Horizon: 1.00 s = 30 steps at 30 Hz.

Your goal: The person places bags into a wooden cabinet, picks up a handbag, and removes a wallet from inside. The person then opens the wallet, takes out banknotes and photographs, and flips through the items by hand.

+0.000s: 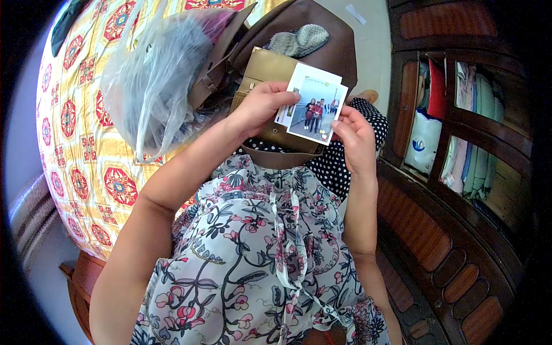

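Between my two hands are a few white-bordered photos [313,112], overlapping and slightly fanned; the top one shows several people standing by a railing. My left hand [267,105] pinches their left side, its thumb on the front. At the lower right edge, my right hand [355,135] grips them with thumb and fingers. Beneath the photos a tan wallet-like case [265,69] lies on my lap, against a brown bag [336,40]. A knitted grey-and-cream item [299,40] rests on the bag.
A translucent plastic bag [155,86] sits at the left on a bed with a patterned yellow-and-red cover [75,178]. On the right stands a dark wooden cabinet [425,230] with folded cloths [477,167] behind its openings. A white strip [356,14] lies on the floor.
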Each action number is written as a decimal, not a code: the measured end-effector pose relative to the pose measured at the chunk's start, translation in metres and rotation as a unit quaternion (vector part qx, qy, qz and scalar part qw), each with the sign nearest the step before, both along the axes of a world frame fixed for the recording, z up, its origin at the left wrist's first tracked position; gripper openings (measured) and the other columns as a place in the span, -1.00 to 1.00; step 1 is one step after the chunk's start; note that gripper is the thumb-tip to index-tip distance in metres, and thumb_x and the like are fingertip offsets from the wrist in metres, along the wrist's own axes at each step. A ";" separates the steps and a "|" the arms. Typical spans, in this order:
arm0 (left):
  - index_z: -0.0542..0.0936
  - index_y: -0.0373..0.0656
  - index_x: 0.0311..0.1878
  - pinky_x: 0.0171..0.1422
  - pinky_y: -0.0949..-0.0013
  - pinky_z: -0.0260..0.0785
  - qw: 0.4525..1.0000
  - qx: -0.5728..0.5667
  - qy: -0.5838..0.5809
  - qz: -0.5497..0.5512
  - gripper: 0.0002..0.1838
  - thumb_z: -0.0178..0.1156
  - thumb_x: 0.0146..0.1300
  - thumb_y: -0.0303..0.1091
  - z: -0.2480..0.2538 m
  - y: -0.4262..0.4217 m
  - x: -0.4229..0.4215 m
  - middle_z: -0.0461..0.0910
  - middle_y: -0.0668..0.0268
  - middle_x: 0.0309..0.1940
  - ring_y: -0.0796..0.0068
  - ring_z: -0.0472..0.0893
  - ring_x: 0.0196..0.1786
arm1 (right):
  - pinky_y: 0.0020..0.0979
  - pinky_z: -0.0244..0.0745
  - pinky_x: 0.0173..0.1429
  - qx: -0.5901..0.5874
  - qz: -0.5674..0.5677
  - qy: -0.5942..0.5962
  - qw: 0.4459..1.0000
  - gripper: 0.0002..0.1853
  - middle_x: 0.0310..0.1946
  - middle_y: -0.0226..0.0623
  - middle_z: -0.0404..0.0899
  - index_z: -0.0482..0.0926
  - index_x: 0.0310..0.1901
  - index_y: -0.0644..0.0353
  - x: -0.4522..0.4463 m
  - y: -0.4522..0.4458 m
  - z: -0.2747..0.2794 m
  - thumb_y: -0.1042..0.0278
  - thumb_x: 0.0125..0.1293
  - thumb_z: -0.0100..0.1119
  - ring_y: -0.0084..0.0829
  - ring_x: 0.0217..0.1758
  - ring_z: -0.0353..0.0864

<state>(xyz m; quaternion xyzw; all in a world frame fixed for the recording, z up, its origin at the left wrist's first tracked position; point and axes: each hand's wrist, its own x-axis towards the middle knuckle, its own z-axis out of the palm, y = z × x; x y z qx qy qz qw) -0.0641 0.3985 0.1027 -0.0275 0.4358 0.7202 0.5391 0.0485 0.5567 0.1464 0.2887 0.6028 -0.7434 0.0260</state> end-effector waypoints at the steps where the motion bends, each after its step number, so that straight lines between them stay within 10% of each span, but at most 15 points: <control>1: 0.49 -0.32 -0.13 -0.18 0.45 0.45 1.000 -0.003 0.003 -0.001 -0.75 0.04 0.16 -0.40 0.000 0.000 0.000 0.58 0.21 -0.30 0.50 0.58 -0.32 | -0.61 0.40 -0.22 0.000 0.002 0.001 1.000 -0.76 -0.35 -0.27 0.53 0.40 -0.15 0.44 0.000 0.000 0.000 0.64 0.09 -0.07 -0.60 -0.34 0.50; 30: 0.49 -0.32 -0.12 -0.16 0.45 0.44 1.000 -0.002 0.002 0.001 -0.75 0.03 0.16 -0.41 0.000 0.001 0.002 0.58 0.22 -0.28 0.52 0.58 -0.31 | -0.62 0.39 -0.26 0.025 0.009 0.000 1.000 -0.77 -0.38 -0.30 0.53 0.41 -0.18 0.41 -0.001 0.000 0.002 0.64 0.09 -0.08 -0.62 -0.38 0.49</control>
